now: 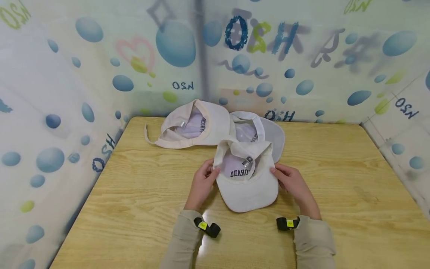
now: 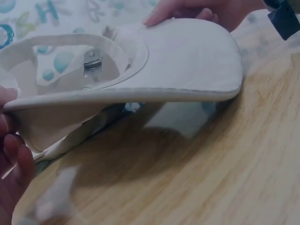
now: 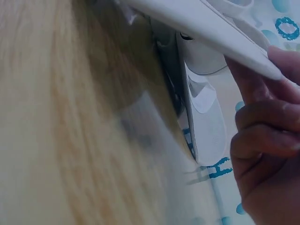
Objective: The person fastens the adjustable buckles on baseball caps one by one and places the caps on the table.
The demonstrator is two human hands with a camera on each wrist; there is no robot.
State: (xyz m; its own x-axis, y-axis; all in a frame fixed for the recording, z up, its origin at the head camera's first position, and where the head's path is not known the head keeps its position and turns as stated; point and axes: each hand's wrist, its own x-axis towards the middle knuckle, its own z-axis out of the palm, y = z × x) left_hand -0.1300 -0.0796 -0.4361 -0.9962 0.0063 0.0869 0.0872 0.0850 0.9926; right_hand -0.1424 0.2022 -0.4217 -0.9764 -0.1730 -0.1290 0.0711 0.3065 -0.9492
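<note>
Both hands hold a white baseball cap, its inside turned up and its brim toward the person. My left hand pinches the cap's left edge between thumb and fingers. On the opposite edge my right hand pinches the brim's corner, thumb on top. Dark lettering and a metal strap buckle show inside the crown. In the left wrist view the brim is raised over the table, with a shadow beneath.
Behind the held cap lie a cream cap with its strap sticking out left, and a pale grey-white cap, partly covered. They rest on a wooden table near its back edge, against a patterned wall covering.
</note>
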